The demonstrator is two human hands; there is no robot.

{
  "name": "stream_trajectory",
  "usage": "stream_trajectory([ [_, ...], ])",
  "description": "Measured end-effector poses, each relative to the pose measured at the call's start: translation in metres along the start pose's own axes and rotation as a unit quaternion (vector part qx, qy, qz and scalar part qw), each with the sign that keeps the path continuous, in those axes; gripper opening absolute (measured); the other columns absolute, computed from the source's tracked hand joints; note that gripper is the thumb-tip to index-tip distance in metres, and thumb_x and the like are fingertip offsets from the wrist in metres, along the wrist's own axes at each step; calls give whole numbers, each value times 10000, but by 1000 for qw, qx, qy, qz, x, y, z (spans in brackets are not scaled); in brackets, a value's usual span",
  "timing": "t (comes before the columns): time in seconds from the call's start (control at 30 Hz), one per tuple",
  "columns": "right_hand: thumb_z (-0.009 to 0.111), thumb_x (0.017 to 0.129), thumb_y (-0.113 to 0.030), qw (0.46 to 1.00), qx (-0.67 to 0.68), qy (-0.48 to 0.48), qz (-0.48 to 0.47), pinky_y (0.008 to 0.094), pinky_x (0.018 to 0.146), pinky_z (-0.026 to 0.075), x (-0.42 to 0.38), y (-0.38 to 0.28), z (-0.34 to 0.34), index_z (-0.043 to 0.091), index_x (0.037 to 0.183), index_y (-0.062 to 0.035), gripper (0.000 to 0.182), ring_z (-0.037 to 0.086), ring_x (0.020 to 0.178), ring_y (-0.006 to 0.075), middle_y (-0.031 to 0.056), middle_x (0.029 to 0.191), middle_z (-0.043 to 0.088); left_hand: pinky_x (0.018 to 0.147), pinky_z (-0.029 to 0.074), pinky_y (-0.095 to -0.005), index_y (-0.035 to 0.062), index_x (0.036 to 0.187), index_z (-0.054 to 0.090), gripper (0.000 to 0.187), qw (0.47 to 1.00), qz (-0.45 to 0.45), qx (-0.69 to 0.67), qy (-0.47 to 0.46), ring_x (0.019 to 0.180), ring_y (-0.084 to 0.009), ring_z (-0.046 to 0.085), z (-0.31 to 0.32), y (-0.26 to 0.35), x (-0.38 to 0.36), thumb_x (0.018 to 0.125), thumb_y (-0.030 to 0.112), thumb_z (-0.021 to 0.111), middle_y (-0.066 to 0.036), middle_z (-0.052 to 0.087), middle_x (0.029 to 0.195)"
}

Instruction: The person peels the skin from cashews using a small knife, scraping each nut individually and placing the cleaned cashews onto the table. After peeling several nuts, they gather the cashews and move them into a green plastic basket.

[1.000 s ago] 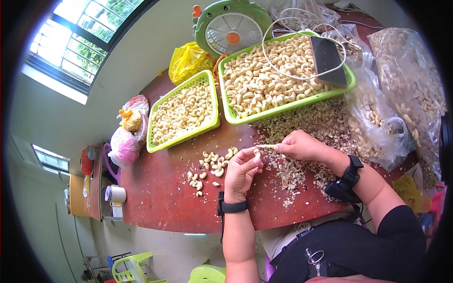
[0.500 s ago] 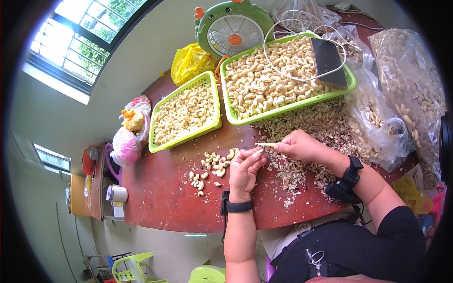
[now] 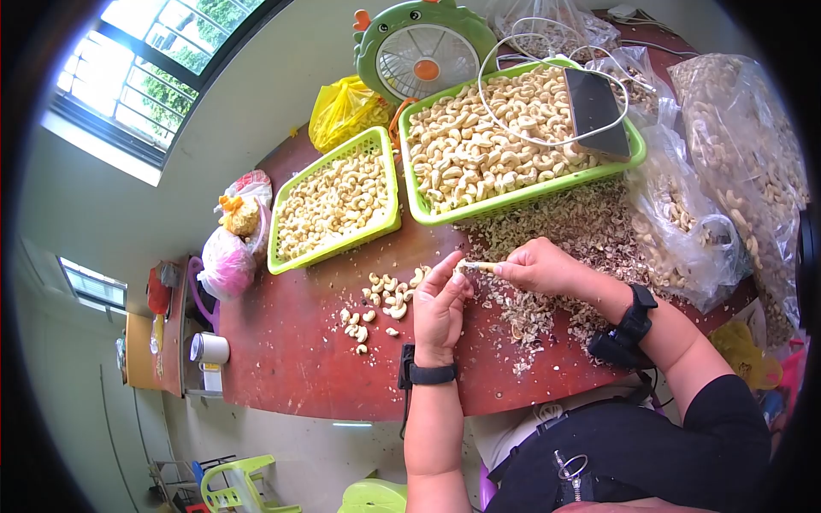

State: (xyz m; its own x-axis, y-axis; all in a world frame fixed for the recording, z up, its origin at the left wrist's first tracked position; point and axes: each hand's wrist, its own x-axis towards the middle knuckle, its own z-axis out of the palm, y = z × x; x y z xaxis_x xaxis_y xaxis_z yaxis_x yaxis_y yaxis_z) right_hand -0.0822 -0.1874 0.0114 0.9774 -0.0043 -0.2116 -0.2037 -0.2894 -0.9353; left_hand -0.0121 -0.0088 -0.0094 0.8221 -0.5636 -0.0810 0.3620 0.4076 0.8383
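Note:
My right hand point(image 3: 539, 267) grips the handle of a small peeling knife point(image 3: 481, 266), whose tip points left. The tip touches a cashew point(image 3: 463, 268) pinched between the fingertips of my left hand point(image 3: 440, 312). Left of that hand, a small group of cashews point(image 3: 395, 301) lies on the red table point(image 3: 299, 359). Behind my hands, a smaller green basket point(image 3: 396, 218) and a larger green basket point(image 3: 513, 199) both hold many cashews. Peeled skins point(image 3: 530, 312) are scattered under and around my right hand.
A phone point(image 3: 596, 115) with a white cable lies on the larger basket. A green fan point(image 3: 426, 64) and yellow bag point(image 3: 346, 114) stand behind. Clear bags of cashews point(image 3: 740, 145) fill the right side. A white mug point(image 3: 210, 349) is at the left.
My left hand's fingers have lifted and extended somewhat around the cashew. The knife has shifted slightly left and lies more level in my right hand.

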Motion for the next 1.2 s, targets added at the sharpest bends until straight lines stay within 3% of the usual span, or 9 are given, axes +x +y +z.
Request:
stream_trajectory([
  [0.33, 522, 798, -404, 1000, 0, -12, -4, 240, 431, 360, -2, -3, -1, 603, 606, -41, 418, 442, 443, 68, 7, 470, 493, 627, 479, -250, -28, 940, 524, 191, 999, -27, -12, -18, 706, -132, 558, 3, 3, -2, 755, -13, 569, -90, 575, 862],
  [0.53, 527, 794, -401, 1000, 5, -14, 2, 235, 436, 369, -1, -4, -1, 612, 614, -45, 408, 458, 446, 72, 15, 479, 510, 585, 465, -228, 3, 1007, 484, 311, 997, -59, -11, -52, 694, -128, 553, 5, 5, -4, 721, -18, 604, -89, 566, 873],
  [0.73, 535, 795, -388, 999, -20, -28, -8, 240, 412, 335, -2, -4, 1, 583, 582, -42, 409, 410, 424, 67, -1, 453, 467, 591, 463, -221, 13, 1064, 485, 386, 998, -32, 10, -59, 727, -143, 545, -1, 7, -4, 699, -42, 598, -104, 546, 942],
  [0.9, 535, 799, -370, 999, -7, -41, -15, 250, 390, 293, -4, -6, 4, 537, 545, -28, 426, 344, 409, 61, -20, 431, 403, 693, 476, -262, 9, 1066, 495, 409, 997, 7, -6, -78, 774, -164, 558, -1, 11, -5, 679, -64, 605, -114, 548, 956],
  [1.2, 550, 788, -365, 998, -28, -57, -23, 259, 385, 288, -5, -7, 3, 509, 518, -13, 445, 330, 408, 64, -14, 418, 379, 708, 468, -258, -21, 1054, 511, 384, 996, 1, -3, -92, 778, -157, 563, -6, 15, -7, 684, -53, 608, -129, 580, 935],
])
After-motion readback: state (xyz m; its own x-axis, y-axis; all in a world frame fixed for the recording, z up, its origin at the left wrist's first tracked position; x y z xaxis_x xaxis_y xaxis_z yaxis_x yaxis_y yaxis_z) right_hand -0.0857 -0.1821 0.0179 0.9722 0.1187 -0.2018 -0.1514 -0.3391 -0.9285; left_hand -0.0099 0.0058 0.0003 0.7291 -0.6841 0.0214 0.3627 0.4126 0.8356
